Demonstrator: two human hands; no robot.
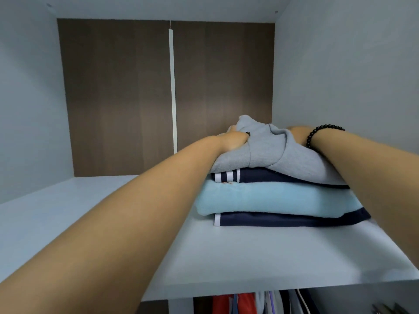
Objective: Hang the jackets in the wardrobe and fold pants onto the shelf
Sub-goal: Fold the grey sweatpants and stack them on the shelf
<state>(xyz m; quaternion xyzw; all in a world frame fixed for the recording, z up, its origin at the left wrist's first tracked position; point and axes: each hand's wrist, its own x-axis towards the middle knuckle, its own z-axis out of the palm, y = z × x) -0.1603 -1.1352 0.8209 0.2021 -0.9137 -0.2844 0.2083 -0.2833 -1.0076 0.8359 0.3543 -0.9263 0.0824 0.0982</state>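
Note:
A folded stack of pants lies on the pale wardrobe shelf [249,252], at its right side. From the bottom up it holds navy pants with a white stripe [283,219], light blue pants [267,198], another navy pair with white stripes [256,175] and grey pants [267,152] bunched on top. My left hand [233,141] grips the left side of the grey pants. My right hand [298,134], with a black bead bracelet at the wrist, lies on their right side; grey fabric hides its fingers.
Brown panels [118,98] close the back of the compartment, with grey side walls left and right [351,75]. Below the shelf edge hang clothes, among them a red garment [235,302] and a dark one [292,300].

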